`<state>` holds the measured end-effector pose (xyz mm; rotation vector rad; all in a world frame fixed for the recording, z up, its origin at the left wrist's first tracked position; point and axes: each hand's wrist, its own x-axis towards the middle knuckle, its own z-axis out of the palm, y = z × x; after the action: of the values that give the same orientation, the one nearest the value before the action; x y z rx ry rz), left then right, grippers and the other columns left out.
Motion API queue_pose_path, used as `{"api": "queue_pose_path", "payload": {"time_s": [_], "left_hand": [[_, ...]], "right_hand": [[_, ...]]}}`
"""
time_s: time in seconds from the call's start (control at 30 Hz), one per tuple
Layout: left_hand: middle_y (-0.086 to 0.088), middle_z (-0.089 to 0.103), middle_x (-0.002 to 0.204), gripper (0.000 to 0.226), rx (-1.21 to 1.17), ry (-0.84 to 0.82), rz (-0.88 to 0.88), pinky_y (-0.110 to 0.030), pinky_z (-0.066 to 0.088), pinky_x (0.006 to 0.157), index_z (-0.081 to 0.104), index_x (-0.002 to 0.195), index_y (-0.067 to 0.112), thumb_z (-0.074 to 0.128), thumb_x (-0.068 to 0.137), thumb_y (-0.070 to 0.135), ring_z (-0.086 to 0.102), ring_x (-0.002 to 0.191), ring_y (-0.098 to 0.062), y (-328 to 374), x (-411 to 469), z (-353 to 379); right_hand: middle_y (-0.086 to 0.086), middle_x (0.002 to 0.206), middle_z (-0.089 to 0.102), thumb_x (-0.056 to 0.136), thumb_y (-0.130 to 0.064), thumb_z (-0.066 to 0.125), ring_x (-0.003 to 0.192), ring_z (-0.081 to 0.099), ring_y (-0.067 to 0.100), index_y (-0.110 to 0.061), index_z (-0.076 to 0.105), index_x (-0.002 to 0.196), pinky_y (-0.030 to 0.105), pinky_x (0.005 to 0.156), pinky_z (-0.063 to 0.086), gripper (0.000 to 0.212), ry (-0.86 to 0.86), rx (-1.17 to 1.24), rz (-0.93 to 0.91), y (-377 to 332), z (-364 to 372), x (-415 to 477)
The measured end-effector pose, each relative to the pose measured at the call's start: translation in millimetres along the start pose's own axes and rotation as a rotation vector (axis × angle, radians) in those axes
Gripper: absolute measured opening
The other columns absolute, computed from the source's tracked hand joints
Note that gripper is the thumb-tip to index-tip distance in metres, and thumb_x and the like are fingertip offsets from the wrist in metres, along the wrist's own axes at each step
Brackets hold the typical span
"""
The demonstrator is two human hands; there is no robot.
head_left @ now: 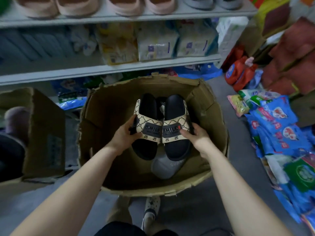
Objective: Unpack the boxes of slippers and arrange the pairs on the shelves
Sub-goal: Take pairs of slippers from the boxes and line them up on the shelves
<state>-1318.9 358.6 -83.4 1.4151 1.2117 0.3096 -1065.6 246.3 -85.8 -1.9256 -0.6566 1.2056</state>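
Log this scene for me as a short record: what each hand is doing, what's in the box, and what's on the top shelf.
left hand: grips one side of the black slipper pair
right hand: grips the other side
cardboard box: open, a grey slipper lies inside
top shelf: pink slippers in a row

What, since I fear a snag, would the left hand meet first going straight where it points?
The left hand grips a patterned slipper; beyond it, probably the far wall of the cardboard box, depth unclear.
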Motion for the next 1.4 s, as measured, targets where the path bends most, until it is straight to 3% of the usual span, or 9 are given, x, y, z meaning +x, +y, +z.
{"api": "queue_pose_path", "payload": {"time_s": [0.07,0.2,0.33,0.43,0.53,0.8,0.93,1.27,1.4], "left_hand": [[0.009,0.053,0.136,0.08,0.026,0.018,0.065,-0.023,0.04,0.101,0.027,0.15,0.032,0.069,0.086,0.008,0.048,0.123,-0.01,2,-20,-10],[0.005,0.056,0.136,0.079,-0.114,0.079,0.149,-0.029,0.042,0.106,0.031,0.15,0.028,0.068,0.086,0.003,0.053,0.123,-0.009,12,-65,-35],[0.001,0.061,0.131,0.075,-0.249,0.123,0.211,-0.019,0.048,0.095,0.035,0.148,0.028,0.066,0.086,-0.001,0.058,0.117,-0.007,11,-108,-65],[0.002,0.064,0.127,0.073,-0.322,0.143,0.233,-0.025,0.051,0.092,0.038,0.146,0.032,0.065,0.086,0.0,0.06,0.116,-0.01,0,-139,-91],[0.006,0.065,0.12,0.072,-0.39,0.219,0.253,-0.016,0.052,0.08,0.038,0.14,0.037,0.063,0.086,-0.004,0.06,0.11,-0.006,-19,-168,-123],[-0.002,0.069,0.116,0.074,-0.502,0.339,0.271,-0.033,0.052,0.089,0.04,0.144,0.035,0.068,0.081,0.008,0.062,0.107,-0.016,-95,-255,-247],[-0.002,0.068,0.122,0.077,-0.557,0.382,0.291,-0.025,0.053,0.082,0.044,0.141,0.037,0.078,0.074,0.019,0.063,0.11,-0.015,-137,-300,-319],[0.0,0.07,0.11,0.066,-0.686,0.623,0.293,-0.025,0.056,0.066,0.046,0.139,0.031,0.068,0.083,0.004,0.068,0.094,-0.011,-215,-400,-480],[0.007,0.073,0.099,0.057,-0.724,0.718,0.298,-0.023,0.056,0.065,0.045,0.138,0.028,0.055,0.09,-0.001,0.069,0.088,-0.006,-236,-420,-534]], "right_hand": [[0.002,0.145,0.046,0.093,-0.029,0.066,0.125,0.043,0.014,-0.018,0.032,0.151,0.028,0.093,0.04,0.069,-0.041,0.045,-0.067,-12,-1,-17],[-0.005,0.14,0.05,0.091,-0.032,0.067,0.118,0.048,0.004,-0.02,0.033,0.151,0.026,0.098,0.043,0.07,-0.111,0.063,-0.196,-39,3,-52],[-0.007,0.126,0.065,0.09,-0.031,0.069,0.116,0.061,0.011,-0.026,0.051,0.137,0.04,0.104,0.048,0.051,-0.159,0.093,-0.276,-68,21,-76],[-0.008,0.124,0.067,0.09,-0.031,0.069,0.118,0.061,0.01,-0.029,0.057,0.129,0.037,0.101,0.05,0.041,-0.218,0.056,-0.352,-90,47,-91],[-0.009,0.118,0.069,0.093,-0.025,0.066,0.115,0.062,0.009,-0.032,0.06,0.121,0.029,0.094,0.052,0.029,-0.28,0.033,-0.428,-108,87,-108],[-0.004,0.124,0.068,0.093,-0.026,0.065,0.117,0.062,0.015,-0.033,0.059,0.125,0.037,0.097,0.05,0.033,-0.407,0.05,-0.516,-143,244,-165],[-0.001,0.122,0.069,0.095,-0.025,0.062,0.114,0.064,0.014,-0.023,0.057,0.131,0.035,0.096,0.052,0.036,-0.428,0.063,-0.558,-158,339,-196],[-0.001,0.118,0.069,0.096,-0.022,0.06,0.107,0.067,0.012,-0.017,0.056,0.132,0.024,0.086,0.055,0.036,-0.566,0.073,-0.574,-208,549,-262],[-0.003,0.115,0.071,0.093,-0.03,0.064,0.109,0.066,0.015,-0.023,0.061,0.126,0.035,0.095,0.053,0.033,-0.612,0.014,-0.63,-235,617,-271]]}}
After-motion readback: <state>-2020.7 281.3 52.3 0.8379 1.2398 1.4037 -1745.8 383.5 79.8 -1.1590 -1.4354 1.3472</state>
